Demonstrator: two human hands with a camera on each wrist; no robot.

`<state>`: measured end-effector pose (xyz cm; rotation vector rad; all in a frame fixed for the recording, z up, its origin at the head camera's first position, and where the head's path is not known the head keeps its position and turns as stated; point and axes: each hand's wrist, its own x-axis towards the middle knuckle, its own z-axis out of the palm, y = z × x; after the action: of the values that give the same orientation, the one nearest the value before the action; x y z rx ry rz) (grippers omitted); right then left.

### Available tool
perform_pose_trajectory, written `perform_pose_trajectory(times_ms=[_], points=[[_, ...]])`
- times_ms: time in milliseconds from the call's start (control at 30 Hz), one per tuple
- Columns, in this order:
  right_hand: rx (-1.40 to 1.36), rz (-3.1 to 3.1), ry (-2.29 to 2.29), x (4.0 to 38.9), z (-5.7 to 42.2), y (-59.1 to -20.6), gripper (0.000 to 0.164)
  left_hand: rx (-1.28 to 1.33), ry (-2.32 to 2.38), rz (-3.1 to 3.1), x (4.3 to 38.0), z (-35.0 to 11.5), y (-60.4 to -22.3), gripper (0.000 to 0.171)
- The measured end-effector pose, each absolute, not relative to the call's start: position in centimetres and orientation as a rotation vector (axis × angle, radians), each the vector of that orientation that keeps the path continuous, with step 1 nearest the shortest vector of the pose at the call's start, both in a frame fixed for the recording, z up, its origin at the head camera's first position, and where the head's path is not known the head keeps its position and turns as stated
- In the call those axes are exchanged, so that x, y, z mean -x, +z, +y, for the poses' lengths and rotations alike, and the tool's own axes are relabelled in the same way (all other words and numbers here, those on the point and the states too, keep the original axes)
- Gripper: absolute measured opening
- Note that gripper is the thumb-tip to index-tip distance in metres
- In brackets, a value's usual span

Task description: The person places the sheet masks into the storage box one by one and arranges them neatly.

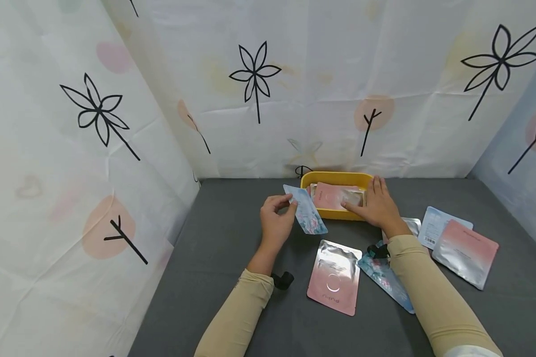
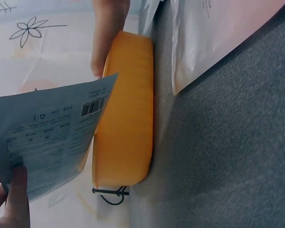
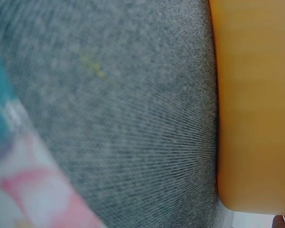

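Observation:
In the head view, my left hand (image 1: pixel 277 223) pinches a flat blue floral sheet mask packet (image 1: pixel 310 218) between thumb and fingers. That packet hangs at the left end of a yellow plastic bin (image 1: pixel 339 214). Its printed back with a barcode faces the left wrist camera, in front of the bin's orange-looking wall (image 2: pixel 126 118). My right hand (image 1: pixel 378 206) rests on the bin's right end, fingers extended along the rim and thumb spread over the front edge. Inside the bin lie pink packets (image 1: pixel 330 196), partly covered by the thumb. The right wrist view does not show the right hand's hold.
A pink-and-silver packet (image 1: pixel 334 277) lies between my forearms. Another blue floral packet (image 1: pixel 386 280) is partly under the right forearm. To the right lie a light blue packet (image 1: pixel 442 225) and a pink-and-silver one (image 1: pixel 466 258), overlapping. A patterned cloth wall (image 1: pixel 321 134) stands behind the bin.

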<state>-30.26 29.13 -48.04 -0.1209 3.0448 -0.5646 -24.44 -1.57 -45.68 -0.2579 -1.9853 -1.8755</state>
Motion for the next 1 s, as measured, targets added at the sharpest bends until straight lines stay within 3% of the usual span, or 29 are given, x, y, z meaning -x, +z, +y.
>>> perform_pose_trajectory(times_ms=[1000], points=[[0.126,3.06,-0.555,30.4,29.1,-48.2,0.132,0.129,-2.029,-1.818,25.3,0.1,-46.8,0.038]])
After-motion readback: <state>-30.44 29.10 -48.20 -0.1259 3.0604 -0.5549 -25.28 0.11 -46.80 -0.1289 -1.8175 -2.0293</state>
